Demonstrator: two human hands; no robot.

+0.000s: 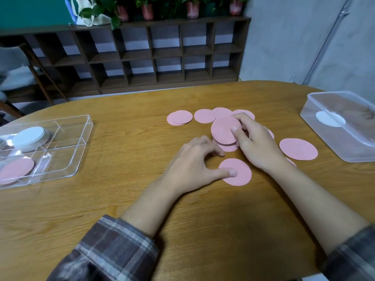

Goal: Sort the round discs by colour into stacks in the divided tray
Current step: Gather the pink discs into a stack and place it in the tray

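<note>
The gathering step was in hand: the loose pink discs lay on the table, well apart from the divided tray at the left. The right hand pinched a small pile of pink discs between thumb and fingers, lifted just above another disc. The left hand grasped nothing; its thumb pressed flat on the nearest disc and its bent fingers touched the table.

I judge that the next move calls for sliding this thin disc to get an edge up, adding it to the pile, then carrying the pile to the pink stack.

Counted: about ten pink patches on the table, but some overlap or are hidden, so the exact number I cannot tell. In the tray there were two stacks, the pink one and the white stack. One white disc seemed to lie in the clear box at the right.
</note>
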